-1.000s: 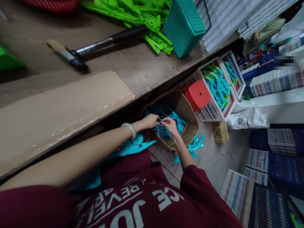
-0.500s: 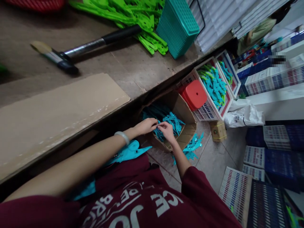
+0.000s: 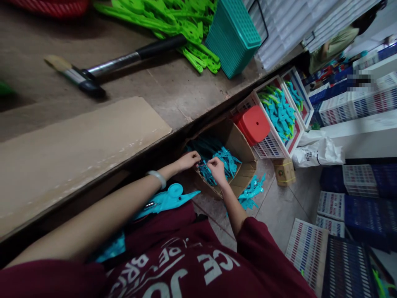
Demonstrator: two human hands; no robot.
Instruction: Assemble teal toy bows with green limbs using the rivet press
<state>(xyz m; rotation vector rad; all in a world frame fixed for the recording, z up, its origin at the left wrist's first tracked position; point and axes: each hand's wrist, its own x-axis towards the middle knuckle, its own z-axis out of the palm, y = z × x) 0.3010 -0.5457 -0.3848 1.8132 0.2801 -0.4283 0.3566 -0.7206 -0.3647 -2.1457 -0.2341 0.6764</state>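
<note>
Both hands are over an open cardboard box (image 3: pixel 246 176) filled with turquoise plastic clip-shaped pieces (image 3: pixel 228 161). My left hand (image 3: pixel 190 159), wearing a pale bangle on its wrist, has its fingers closed at the box's near left side. To its right, a small gap apart, my right hand (image 3: pixel 216 169) is pinched; what either hand holds is too small and blurred to make out. On my lap lies a larger turquoise plastic piece (image 3: pixel 175 198) with a round disc and a pointed end.
A hammer (image 3: pixel 118 62), bright green plastic pieces (image 3: pixel 173 20), stacked teal baskets (image 3: pixel 232 41) and a cardboard sheet (image 3: pixel 93 149) lie on the workbench. Beyond the box stand a red stool (image 3: pixel 254 124) and a white crate (image 3: pixel 269 145) of clips. Loose turquoise pieces (image 3: pixel 252 192) lie on the floor.
My hands were together at the fingertips and are now a little apart, the left one having drawn back to the left. The view has shifted slightly.
</note>
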